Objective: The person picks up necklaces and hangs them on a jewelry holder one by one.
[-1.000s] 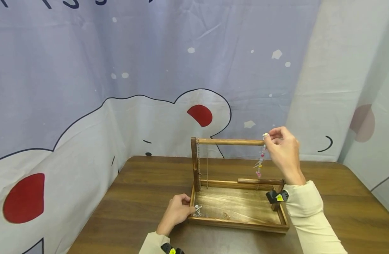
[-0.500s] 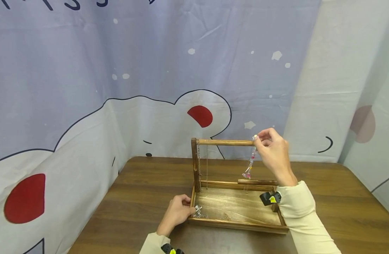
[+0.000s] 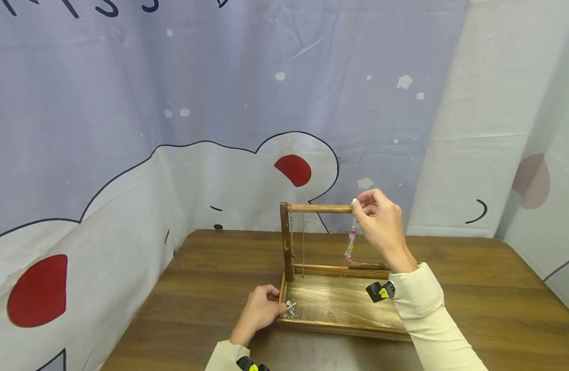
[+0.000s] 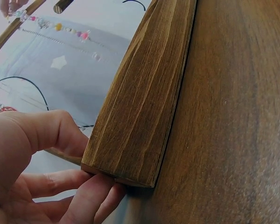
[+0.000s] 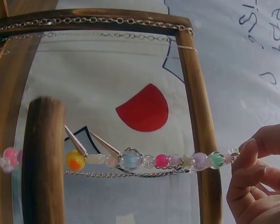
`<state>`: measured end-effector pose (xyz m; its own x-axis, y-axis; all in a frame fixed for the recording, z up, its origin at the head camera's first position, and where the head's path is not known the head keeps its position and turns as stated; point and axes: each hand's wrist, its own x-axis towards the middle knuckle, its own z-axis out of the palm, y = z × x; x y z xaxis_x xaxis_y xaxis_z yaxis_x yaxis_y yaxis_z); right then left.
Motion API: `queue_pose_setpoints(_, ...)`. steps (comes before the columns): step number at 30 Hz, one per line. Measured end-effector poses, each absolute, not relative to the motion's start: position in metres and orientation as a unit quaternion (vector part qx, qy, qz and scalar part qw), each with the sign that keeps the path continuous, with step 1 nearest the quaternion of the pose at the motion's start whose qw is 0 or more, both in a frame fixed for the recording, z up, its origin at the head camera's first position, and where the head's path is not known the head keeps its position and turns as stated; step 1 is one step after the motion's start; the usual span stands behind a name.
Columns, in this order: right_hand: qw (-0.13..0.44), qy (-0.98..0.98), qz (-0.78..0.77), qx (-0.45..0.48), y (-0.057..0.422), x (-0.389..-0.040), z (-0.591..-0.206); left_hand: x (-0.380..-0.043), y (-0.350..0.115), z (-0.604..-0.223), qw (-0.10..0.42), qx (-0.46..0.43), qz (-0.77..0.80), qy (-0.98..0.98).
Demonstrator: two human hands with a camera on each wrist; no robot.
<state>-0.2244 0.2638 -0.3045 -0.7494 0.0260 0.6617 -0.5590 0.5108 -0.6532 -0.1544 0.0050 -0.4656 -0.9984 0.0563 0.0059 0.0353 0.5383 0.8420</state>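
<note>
My right hand (image 3: pixel 382 221) pinches the upper end of a beaded necklace (image 3: pixel 351 239) at the upper bar (image 3: pixel 319 208) of a wooden jewelry stand. In the right wrist view, pink, purple, yellow and clear beads (image 5: pixel 161 161) run from my fingertips past the bar, with a thin silver chain (image 5: pixel 126 174) alongside. My left hand (image 3: pixel 260 312) grips the left front corner of the stand's tray base (image 3: pixel 345 325). Seen from the left wrist, its thumb and fingers (image 4: pixel 91 196) close around the end of the wooden wall (image 4: pixel 140 93).
A silver chain (image 3: pixel 291 242) and a thinner chain (image 3: pixel 303 242) hang near the left post (image 3: pixel 285 242). Inside the tray lie a silver chain heap (image 3: pixel 290 309) and a small gold chain (image 3: pixel 332 316). A shorter lower peg (image 3: pixel 368 266) stands at the right. A printed curtain hangs behind the table.
My right hand has moved left along the upper bar, carrying the beaded necklace with it. My left hand stays at the tray corner.
</note>
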Motion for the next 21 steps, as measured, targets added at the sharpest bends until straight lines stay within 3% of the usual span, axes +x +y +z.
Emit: queue_pose_setpoints(21, 0.284, -0.811, 0.466, 0.210, 0.229, -0.225, -0.304, -0.156, 0.005, -0.467, 0.004, 0.023, 0.472, 0.881)
